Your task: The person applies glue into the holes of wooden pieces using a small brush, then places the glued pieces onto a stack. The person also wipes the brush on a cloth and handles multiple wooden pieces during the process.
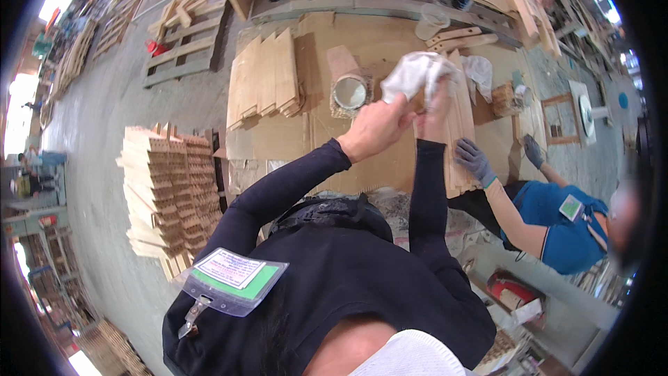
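Observation:
Over the cardboard-covered table, my left hand [374,129] is closed on the lower edge of a crumpled white cloth [412,74]. My right hand [435,110] is raised close beside it, against the cloth's right side; motion smears its fingers, so its grip is unclear. Just left of the cloth stands a round tub [350,92] with pale contents, in front of a wooden block [342,60]. Long pale wooden strips [459,125] lie right of my hands. A second white crumpled piece [478,73] rests beyond them.
Pointed boards [263,76] lie at the table's left. A tall stack of notched wood [170,191] stands on the floor at left. A co-worker in blue [574,226] is at right, one gray-gloved hand [474,160] on the strips. A clear cup [433,19] stands at the far side.

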Available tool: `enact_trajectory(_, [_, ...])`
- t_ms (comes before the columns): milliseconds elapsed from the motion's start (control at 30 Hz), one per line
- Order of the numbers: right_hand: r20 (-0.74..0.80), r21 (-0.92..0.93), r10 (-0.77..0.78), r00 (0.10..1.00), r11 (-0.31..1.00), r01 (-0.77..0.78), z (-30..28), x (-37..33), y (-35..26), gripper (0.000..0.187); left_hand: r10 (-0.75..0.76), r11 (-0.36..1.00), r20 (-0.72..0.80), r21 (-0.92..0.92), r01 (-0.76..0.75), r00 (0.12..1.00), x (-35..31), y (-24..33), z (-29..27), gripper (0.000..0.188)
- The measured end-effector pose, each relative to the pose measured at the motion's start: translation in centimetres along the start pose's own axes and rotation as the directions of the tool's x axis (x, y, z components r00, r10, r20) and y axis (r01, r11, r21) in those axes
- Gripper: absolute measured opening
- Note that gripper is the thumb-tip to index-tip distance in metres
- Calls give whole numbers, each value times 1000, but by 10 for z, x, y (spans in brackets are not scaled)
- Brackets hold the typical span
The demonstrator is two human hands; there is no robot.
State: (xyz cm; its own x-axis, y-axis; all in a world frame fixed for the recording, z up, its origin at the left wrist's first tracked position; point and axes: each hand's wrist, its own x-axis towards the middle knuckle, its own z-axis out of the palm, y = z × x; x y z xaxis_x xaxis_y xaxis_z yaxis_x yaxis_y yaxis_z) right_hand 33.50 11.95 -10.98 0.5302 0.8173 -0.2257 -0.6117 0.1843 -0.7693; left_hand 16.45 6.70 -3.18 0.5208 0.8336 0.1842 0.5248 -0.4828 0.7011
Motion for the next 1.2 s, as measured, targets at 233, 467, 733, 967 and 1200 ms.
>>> enact_trajectory(233, [23,-295,-59,998,953,64,-19,-4,-28,34,-19,992,69,-120,27,997,-45,-7,-11,29])
enact_trajectory(467, [90,-665,-24,996,743,78,-67,37,4,50,-521,729,14,-512,454,853,-96,-49,-53,30])
enact_trajectory(733, [352,-911,-119,929,187,369,-72,36,43,80,-543,824,-340,-391,410,767,-98,-234,-7,28])
enact_trajectory(967, [283,-866,-2,959,430,256,-115,-30,16,49,-814,579,-217,-219,785,539,-48,-236,46,31])
enact_trajectory(1200, [196,-892,172,965,441,103,-104,-151,53,33,-650,714,-132,-443,542,749,-213,-230,57,27])
